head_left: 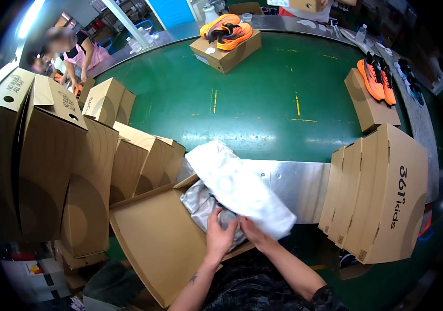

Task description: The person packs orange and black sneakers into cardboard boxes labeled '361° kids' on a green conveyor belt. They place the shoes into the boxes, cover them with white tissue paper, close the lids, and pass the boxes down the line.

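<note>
An open brown cardboard shoebox [164, 233] lies tilted in front of me, its lid folded out to the left. Inside it sits a bundle in pale grey wrapping paper [199, 205], with a small dark part showing. My left hand [221, 233] is closed around the near side of the bundle, its fingertips partly hidden. Close beside it, my right hand [253, 230] grips at the edge of a large white wrapping sheet [239, 184], which covers some of its fingers. That sheet rises over the box and drapes to the right.
Brown shoeboxes [89, 186] stand in rows at left, more [382, 192] at right. Orange running shoes [226, 32] rest on a box on the green conveyor belt [180, 88]; another orange pair [377, 80] sits on a box at right. Other people [84, 52] work at far left and far side.
</note>
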`<act>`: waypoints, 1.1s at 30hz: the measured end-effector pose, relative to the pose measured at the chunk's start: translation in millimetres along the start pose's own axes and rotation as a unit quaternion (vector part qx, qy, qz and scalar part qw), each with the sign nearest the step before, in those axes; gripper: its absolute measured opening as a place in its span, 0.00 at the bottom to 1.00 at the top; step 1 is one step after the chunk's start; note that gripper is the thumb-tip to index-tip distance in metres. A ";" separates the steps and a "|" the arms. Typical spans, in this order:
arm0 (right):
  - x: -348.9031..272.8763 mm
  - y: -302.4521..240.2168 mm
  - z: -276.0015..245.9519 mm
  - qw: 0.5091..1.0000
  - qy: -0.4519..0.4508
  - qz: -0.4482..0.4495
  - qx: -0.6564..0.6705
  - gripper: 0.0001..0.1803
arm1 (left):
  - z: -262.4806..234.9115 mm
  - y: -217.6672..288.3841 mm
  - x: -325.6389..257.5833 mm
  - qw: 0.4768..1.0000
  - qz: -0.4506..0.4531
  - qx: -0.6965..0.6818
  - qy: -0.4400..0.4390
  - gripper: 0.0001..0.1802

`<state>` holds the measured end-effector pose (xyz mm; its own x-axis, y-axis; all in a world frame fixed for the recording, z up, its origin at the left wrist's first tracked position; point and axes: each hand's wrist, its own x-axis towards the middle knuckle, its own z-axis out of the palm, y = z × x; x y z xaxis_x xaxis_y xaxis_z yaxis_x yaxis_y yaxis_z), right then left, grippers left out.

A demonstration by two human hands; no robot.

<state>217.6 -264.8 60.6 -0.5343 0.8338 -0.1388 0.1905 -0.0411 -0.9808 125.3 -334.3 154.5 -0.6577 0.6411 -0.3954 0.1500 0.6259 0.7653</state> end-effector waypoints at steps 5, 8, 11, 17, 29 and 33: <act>-19.6 -31.4 -19.5 0.996 -0.083 -0.024 0.024 0.24 | -1.8 -73.0 -12.2 0.945 -0.013 -0.320 -0.060 0.38; -61.9 -60.8 -42.5 0.981 -0.188 -0.008 -0.051 0.25 | -32.1 -7.1 -59.8 0.997 0.020 0.022 -0.064 0.33; -86.1 -112.3 -87.7 0.887 -0.354 -0.209 -0.209 0.15 | -70.7 61.9 -77.8 0.977 0.193 0.058 -0.067 0.20; -22.3 -145.9 -71.5 0.966 0.045 -0.218 -0.129 0.33 | -147.1 35.3 -152.1 0.816 0.260 0.064 0.512 0.14; 21.0 -120.3 -45.3 0.973 0.071 -0.193 -0.100 0.18 | -108.2 52.0 -161.3 0.968 0.029 -0.156 0.193 0.30; 85.7 -38.4 -65.3 0.926 0.153 -0.161 -0.305 0.20 | -61.5 73.2 -145.1 0.985 0.031 -0.141 0.092 0.44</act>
<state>218.3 -155.8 95.2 -0.4038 0.8695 0.2844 0.5413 0.4777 -0.6920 186.3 -408.8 299.1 -0.7806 0.5665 -0.2639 0.0001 0.4224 0.9064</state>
